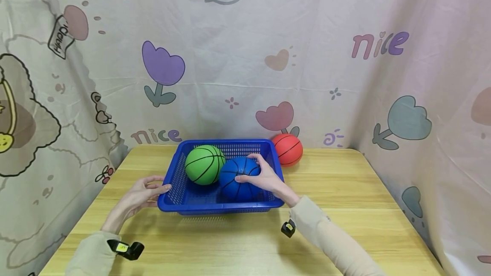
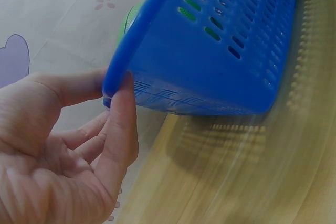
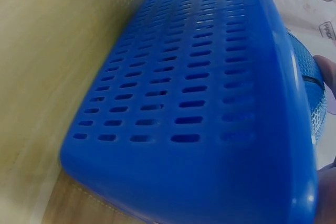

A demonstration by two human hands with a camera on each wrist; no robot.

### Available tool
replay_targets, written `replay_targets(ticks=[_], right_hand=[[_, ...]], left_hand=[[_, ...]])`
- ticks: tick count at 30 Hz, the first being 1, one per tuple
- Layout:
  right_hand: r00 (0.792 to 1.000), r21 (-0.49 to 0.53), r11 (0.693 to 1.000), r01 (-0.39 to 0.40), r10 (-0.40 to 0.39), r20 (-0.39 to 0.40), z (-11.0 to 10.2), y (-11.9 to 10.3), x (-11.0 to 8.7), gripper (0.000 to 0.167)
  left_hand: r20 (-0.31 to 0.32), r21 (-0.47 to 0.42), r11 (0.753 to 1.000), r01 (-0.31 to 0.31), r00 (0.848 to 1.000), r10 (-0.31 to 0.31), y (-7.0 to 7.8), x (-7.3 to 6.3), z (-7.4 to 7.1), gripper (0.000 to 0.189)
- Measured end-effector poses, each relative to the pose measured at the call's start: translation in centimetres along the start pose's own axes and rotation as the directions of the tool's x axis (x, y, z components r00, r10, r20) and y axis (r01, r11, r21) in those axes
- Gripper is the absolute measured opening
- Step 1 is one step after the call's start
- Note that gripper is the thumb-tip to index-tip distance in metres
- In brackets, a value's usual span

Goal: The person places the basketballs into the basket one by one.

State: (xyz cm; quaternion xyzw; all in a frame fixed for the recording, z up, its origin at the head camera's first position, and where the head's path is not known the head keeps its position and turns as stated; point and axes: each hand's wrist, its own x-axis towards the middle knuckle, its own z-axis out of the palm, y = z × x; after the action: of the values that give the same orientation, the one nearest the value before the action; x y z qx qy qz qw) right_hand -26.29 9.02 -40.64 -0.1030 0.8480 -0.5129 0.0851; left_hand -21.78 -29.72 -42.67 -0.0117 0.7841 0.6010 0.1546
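Note:
A blue plastic basket (image 1: 226,206) with slotted walls stands on the table. Inside it, on the left, lies a green ball (image 1: 204,165) with black basketball lines. Beside that, on the right, is a blue ball (image 1: 238,184) of the same pattern. My right hand (image 1: 267,177) grips the blue ball from the right, thumb at the front and fingers over the top and far side. With thumb and fingers my left hand (image 1: 142,194) pinches the basket's left rim; the left wrist view shows the rim (image 2: 118,66) between them. In the right wrist view the basket wall (image 3: 173,93) hides most of the ball.
A red ball (image 1: 288,150) sits on the table just outside the basket's back right corner. The wooden table (image 1: 345,208) reaches back to a printed curtain (image 1: 230,76), which also hangs at both sides.

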Motion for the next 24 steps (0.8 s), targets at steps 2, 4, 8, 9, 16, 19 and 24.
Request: replay_targets(ticks=[2, 4, 8, 9, 16, 19, 24], right_hand=[[1.0, 0.001, 1.0, 0.003, -0.003, 0.007, 0.2, 0.2, 0.1, 0.081], [1.0, 0.0, 1.0, 0.006, -0.006, 0.013, 0.3, 0.3, 0.2, 0.081], [1.0, -0.002, 1.0, 0.005, -0.005, 0.019, 0.6, 0.6, 0.5, 0.084], [1.0, -0.006, 1.0, 0.004, -0.004, 0.019, 0.7, 0.6, 0.5, 0.084], [1.0, -0.013, 1.0, -0.007, 0.007, 0.02, 1.2, 0.8, 0.8, 0.084], [1.0, -0.017, 1.0, -0.013, 0.013, 0.016, 1.4, 0.9, 0.9, 0.084], [1.0, -0.02, 1.0, -0.016, 0.016, 0.014, 1.7, 0.8, 1.0, 0.084]], left_hand=[[0.0, -0.004, 1.0, 0.001, 1.0, -0.001, 0.0, 0.0, 0.0, 0.074], [-0.001, -0.006, 1.0, 0.002, 1.0, -0.002, 0.0, 0.0, 0.0, 0.074], [-0.006, 0.0, 1.0, 0.002, 1.0, -0.002, -0.1, 0.0, 0.0, 0.074], [-0.007, 0.003, 1.0, 0.002, 1.0, -0.002, -0.1, 0.0, 0.0, 0.074], [-0.011, 0.011, 1.0, 0.003, 1.0, -0.003, -0.1, 0.1, 0.0, 0.074], [-0.013, 0.01, 1.0, 0.005, 1.0, -0.004, -0.1, 0.1, 0.0, 0.075], [-0.011, 0.01, 1.0, 0.003, 1.0, -0.003, -0.1, 0.0, 0.0, 0.075]])
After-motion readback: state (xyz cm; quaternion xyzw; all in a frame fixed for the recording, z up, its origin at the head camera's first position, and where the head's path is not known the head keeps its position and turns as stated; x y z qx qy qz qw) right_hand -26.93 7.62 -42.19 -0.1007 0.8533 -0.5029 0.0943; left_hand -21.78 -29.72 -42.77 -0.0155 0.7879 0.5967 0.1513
